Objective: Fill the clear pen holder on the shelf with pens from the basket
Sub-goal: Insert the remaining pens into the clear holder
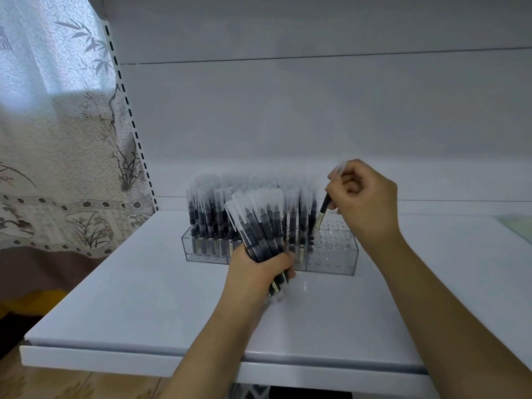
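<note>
**One pen poised over the last empty slots**

The right hand (364, 201) pinches a single pen (324, 207) between thumb and fingertips, its clear cap up by the knuckles and its tip pointing down and slightly left. The pen's long axis is close to upright, tilted only a little, and the tip hangs just above the right end of the clear pen holder (331, 254), where the slots stand empty. That is the relation the next move turns on: the open slots lie directly below and a touch toward the person from the tip, so a short lowering with the pen brought to vertical should seat it.

The left hand (260, 267) has its grip wrapped round a bundle of pens (259, 223), caps fanned upward, held in front of the holder's middle and just above the shelf (144, 298). The holder sits toward the back of the shelf, its left and centre sections packed with upright pens (218, 208). The right hand is clearly the nearer one to the empty section. The basket is not in view.
</note>
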`<state>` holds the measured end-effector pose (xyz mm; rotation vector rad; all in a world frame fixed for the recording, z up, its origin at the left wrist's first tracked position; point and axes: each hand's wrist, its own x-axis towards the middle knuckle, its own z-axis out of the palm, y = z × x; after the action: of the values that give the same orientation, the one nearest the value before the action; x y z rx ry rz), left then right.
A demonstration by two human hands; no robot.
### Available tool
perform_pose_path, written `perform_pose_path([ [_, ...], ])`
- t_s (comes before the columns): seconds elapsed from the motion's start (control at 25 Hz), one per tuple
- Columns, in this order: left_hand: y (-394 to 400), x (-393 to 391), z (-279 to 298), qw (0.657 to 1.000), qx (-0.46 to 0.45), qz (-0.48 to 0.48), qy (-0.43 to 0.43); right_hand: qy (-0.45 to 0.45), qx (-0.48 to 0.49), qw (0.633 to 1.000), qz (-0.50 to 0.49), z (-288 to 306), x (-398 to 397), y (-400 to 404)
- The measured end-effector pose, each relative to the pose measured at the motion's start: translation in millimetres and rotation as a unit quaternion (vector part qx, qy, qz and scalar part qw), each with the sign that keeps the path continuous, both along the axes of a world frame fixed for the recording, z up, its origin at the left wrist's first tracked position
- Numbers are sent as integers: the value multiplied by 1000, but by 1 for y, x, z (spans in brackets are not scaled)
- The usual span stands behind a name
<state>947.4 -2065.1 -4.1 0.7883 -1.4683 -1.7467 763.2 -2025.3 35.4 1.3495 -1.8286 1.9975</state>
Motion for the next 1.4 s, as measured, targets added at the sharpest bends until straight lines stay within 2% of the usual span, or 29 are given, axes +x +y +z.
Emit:
perform_pose_path([
  [0.16, 5, 2, 2, 999, -33, 5, 2, 89, 126, 988, 9, -7, -1, -6],
  [0.36, 0, 1, -1, 999, -31, 13, 12, 199, 256, 946, -2, -5, -12, -2],
  [0.52, 0, 0, -2, 1000, -20, 5, 0, 208, 331, 921, 11, -6, -17, -1],
  [0.56, 0, 0, -3, 1000, -15, 3, 0, 208, 314, 926, -10, -4, -18, 1],
  [0.64, -1, 1, -3, 1000, -12, 1, -2, 177, 191, 964, -47, 3, -18, 7],
  [0.72, -1, 1, -3, 1000, -26, -6, -4, 125, 68, 990, 13, 8, -9, 15],
  [0.8, 0, 1, -3, 998, -56, -10, -5, 140, 87, 980, 115, 7, 9, 17],
  [0.88, -2, -1, -4, 995, -101, -12, -11, 181, 140, 959, 165, 2, 23, 12],
  [0.96, -3, -2, -6, 994, -108, -19, -7, 172, 150, 956, 182, 0, 28, 6],
  [1.08, -4, -2, -6, 997, -65, -29, 5, 126, 149, 962, 190, 0, 26, 4],
  [1.28, -4, -2, -7, 998, -50, -34, 30, 117, 144, 966, 181, -3, 27, 6],
  [1.4, -5, -1, -9, 998, -51, -29, 36, 46, 100, 975, 194, -2, 23, 4],
])
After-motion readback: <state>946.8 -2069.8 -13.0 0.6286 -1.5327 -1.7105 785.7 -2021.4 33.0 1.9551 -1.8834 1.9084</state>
